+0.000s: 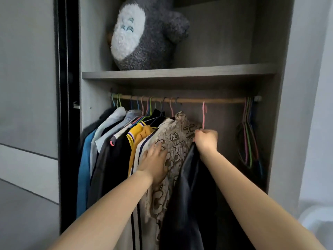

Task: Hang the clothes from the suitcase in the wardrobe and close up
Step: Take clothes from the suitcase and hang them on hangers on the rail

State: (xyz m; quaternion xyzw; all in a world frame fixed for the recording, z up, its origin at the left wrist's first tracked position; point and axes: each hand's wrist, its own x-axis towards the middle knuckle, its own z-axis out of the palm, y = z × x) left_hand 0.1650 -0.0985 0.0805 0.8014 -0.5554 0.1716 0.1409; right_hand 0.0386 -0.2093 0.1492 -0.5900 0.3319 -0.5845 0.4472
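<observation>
- Right hand closed in a fist around the neck of a pink hanger, raised just below the rail; hook looks at or just under the rail, seating cannot be told; a dark garment hangs from that hanger down past the wrist.
- Left hand open and flat, fingers spread, pressed against the beige lettered shirt; judged to be holding the hung row leftward to make a gap; grips nothing.
- Row of hung clothes fills the left half of the rail; bunch of empty hangers at the far right, well apart from the hand.
- Plush toy on the shelf above.
- Progress: several garments up; this one not yet confirmed seated; suitcase not in view, so remaining count unknown; wardrobe open, sliding door at left; closing up still to do.
</observation>
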